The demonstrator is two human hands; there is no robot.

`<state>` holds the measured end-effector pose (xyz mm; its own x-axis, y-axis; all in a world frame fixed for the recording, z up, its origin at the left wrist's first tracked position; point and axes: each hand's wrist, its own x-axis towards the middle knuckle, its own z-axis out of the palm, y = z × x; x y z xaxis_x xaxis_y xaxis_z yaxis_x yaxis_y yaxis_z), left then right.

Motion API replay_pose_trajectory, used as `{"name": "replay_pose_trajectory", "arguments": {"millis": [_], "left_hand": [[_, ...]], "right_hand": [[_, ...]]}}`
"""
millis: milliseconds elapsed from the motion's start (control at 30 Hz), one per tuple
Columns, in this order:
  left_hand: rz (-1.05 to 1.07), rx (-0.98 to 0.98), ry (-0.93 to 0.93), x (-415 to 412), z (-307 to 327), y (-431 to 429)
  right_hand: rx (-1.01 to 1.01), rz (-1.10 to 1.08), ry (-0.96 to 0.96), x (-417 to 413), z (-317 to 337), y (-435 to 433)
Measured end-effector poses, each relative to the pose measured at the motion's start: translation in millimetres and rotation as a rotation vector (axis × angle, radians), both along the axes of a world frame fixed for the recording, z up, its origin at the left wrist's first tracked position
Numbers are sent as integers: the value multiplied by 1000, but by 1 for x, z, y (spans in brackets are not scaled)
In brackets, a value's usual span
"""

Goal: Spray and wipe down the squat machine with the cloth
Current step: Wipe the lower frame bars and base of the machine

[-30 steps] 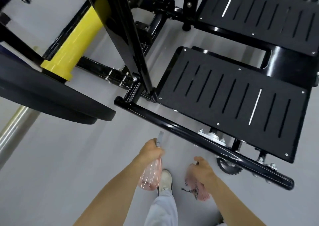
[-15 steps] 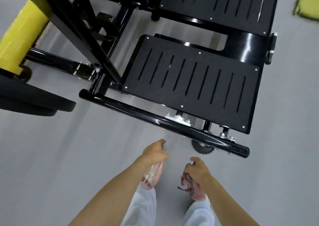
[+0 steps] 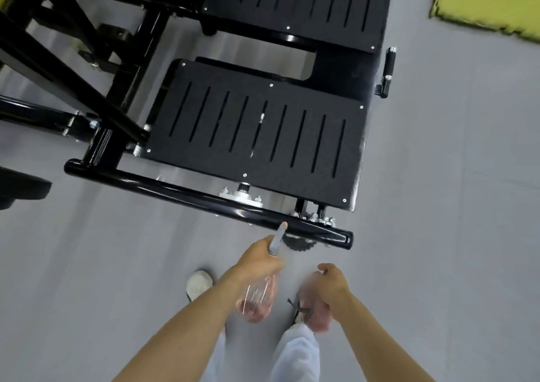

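Left hand (image 3: 257, 260) grips the spray bottle (image 3: 258, 301) (pinkish, clear); right hand (image 3: 333, 283) clutches the cloth (image 3: 314, 314).

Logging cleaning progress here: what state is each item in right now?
Spray bottle, gripped by left hand, nozzle aimed toward front bar.
Cloth, bunched in right hand, not on any surface.
Front bar, no cloth on it.
Footplate, no hand or cloth on it.

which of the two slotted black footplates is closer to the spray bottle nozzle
The nearer footplate, directly behind the black base tube that the spray bottle in the left hand points at. The other footplate lies farther back, at the picture's top edge.
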<state>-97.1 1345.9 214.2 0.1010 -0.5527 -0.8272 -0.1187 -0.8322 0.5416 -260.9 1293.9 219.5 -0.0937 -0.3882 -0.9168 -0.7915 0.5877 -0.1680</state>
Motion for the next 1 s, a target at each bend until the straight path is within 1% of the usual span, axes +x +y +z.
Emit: {"name": "replay_pose_trajectory", "arguments": {"millis": [67, 133, 200, 300, 367, 433, 533, 567, 600, 700, 767, 867, 1000], "left_hand": [[3, -97, -32, -1, 8, -15], [-1, -165, -102, -5, 14, -36], [-18, -221, -195, -8, 20, -60], [0, -335, -262, -10, 22, -104], [-37, -357, -343, -14, 16, -133], [-66, -354, -416, -22, 15, -163], [-30, -312, -551, -33, 13, -205], [-13, -307, -562, -35, 11, -215], [16, -309, -534, -37, 8, -223], [207, -385, -331, -46, -1, -240], [255, -424, -290, -52, -8, -244], [261, -436, -280, -57, -16, -245], [134, -447, -301, -55, -23, -244]], "right_hand": [[13, -94, -39, -8, -5, -7], [17, -154, -73, -15, -4, -19], [10, -181, -93, -17, 1, -31], [-34, -187, -117, -21, 5, -52], [-55, -224, -147, -27, 5, -64], [-42, -338, -194, -34, 3, -74], [-11, -502, -253, -46, -6, -86], [-10, -531, -266, -50, -10, -88], [-9, -566, -283, -54, -11, -91], [-13, -687, -333, -63, -17, -99], [26, -764, -387, -68, -21, -104], [93, -817, -491, -70, -17, -109], [101, -908, -505, -75, -16, -111]]}}
